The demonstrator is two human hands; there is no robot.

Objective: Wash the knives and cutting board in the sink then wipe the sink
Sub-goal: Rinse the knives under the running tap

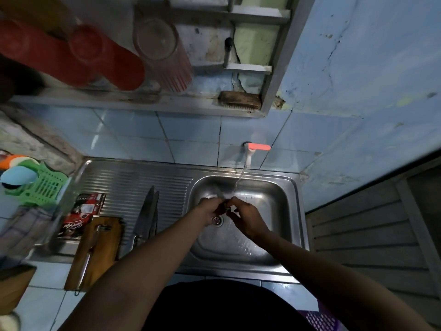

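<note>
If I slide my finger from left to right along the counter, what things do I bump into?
green basket → red packet → wooden cutting board → knives on the drainboard → left hand → right hand, both over the sink.

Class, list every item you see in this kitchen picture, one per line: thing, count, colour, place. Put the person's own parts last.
sink basin: one, steel, right of the ribbed drainboard
tap: one, white with a red lever, on the tiled wall, water running
large knives: two, steel blades, on the drainboard
cutting board: one, brown wood, left of the knives, a utensil lying on it
small knife: one, blurred, in the hands under the water
green basket: one, far left counter
red packet: one, beside the board
red cups: several, shelf above
scrub brush: one, brown, shelf
left hand: grip on the small knife
right hand: fingers at the knife
</note>
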